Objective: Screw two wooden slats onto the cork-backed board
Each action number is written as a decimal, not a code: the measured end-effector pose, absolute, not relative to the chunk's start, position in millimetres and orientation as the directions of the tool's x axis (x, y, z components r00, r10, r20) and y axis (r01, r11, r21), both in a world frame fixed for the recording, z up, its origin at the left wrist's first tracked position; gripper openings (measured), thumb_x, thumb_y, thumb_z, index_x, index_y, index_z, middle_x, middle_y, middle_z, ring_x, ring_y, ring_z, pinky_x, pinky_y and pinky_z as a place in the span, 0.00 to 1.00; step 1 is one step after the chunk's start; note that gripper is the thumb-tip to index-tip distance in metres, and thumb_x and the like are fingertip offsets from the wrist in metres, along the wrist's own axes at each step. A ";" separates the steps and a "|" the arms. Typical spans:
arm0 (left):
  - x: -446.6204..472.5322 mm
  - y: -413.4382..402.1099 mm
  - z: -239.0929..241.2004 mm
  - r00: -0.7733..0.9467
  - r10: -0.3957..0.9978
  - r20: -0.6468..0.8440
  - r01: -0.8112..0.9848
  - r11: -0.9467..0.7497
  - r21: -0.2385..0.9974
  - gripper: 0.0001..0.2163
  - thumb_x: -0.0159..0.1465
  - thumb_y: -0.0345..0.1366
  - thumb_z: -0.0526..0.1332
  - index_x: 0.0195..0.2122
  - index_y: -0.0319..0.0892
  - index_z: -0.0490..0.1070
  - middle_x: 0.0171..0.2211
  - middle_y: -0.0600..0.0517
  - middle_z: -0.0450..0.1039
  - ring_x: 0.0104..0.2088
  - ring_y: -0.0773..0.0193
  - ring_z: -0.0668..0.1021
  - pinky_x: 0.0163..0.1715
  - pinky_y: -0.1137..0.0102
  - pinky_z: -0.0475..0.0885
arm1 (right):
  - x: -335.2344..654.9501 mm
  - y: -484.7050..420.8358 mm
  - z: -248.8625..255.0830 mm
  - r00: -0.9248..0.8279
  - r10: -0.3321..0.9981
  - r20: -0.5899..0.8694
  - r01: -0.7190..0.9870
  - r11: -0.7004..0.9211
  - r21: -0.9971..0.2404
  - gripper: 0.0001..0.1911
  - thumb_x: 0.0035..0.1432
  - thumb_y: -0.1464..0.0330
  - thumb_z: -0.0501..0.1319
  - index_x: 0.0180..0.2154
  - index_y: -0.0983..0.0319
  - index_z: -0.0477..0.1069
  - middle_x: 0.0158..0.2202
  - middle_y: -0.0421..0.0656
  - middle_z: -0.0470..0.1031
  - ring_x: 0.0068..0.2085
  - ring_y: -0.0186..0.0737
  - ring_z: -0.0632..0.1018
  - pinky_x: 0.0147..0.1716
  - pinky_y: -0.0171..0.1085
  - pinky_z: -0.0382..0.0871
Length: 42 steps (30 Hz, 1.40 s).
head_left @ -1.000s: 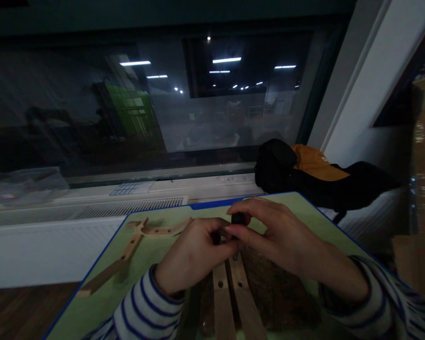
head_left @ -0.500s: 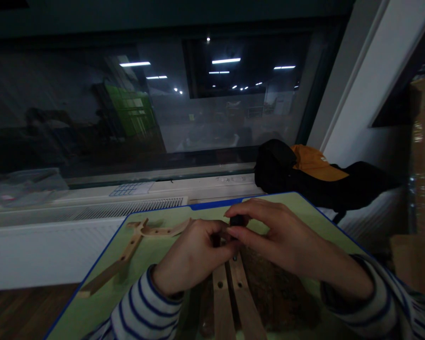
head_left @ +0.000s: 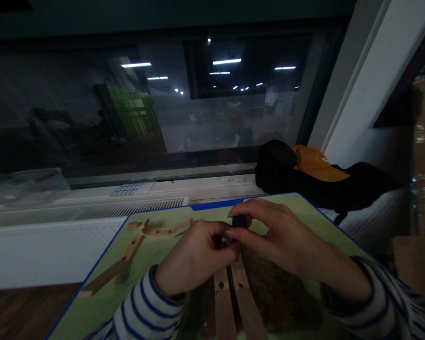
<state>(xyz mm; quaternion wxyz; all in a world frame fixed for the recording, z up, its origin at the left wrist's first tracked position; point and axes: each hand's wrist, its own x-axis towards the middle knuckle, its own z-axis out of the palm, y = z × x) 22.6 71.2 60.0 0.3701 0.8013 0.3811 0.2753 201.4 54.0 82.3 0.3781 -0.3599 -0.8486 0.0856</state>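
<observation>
Two long pale wooden pieces [head_left: 225, 302] with drilled holes lie side by side, a narrow gap between them. My left hand [head_left: 194, 255] is closed around their far end, its fingertips partly hidden behind the thumb. Just above that end, my right hand [head_left: 274, 231] pinches a small black knob-like piece [head_left: 238, 220] between thumb and fingers. What lies under the black piece is covered by the fingers. Off to the left, another drilled wooden part [head_left: 132, 241] with a curved branch rests on the table.
The pale green table [head_left: 106, 278] has a blue edge. Under the wooden pieces is a dark brown, mottled surface [head_left: 279, 293]. A white radiator [head_left: 49, 255] stands at the left below the window sill. A black bag [head_left: 274, 165] with an orange cap [head_left: 320, 163] lies beyond the table.
Both hands stay in almost the same place, with the fingers shifting slightly around the black piece. The whole view has drifted by a few pixels.
</observation>
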 end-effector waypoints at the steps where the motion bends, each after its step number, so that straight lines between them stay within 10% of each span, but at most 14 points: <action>1: 22.7 71.7 60.0 0.551 0.817 0.170 0.399 -0.437 0.806 0.06 0.56 0.33 0.57 0.26 0.39 0.71 0.22 0.58 0.67 0.24 0.69 0.67 0.26 0.75 0.62 | 201.5 54.0 82.3 -0.453 0.677 0.580 0.549 0.725 -0.416 0.12 0.58 0.63 0.59 0.43 0.60 0.68 0.36 0.39 0.74 0.38 0.32 0.74 0.37 0.31 0.66; 42: 18.7 74.4 62.0 0.527 0.839 0.136 0.421 -0.396 0.816 0.07 0.56 0.37 0.61 0.27 0.39 0.76 0.21 0.57 0.70 0.24 0.69 0.68 0.26 0.74 0.63 | 202.6 50.8 87.1 -0.474 0.684 0.554 0.567 0.719 -0.402 0.15 0.59 0.65 0.58 0.48 0.60 0.68 0.41 0.42 0.75 0.42 0.37 0.74 0.40 0.34 0.68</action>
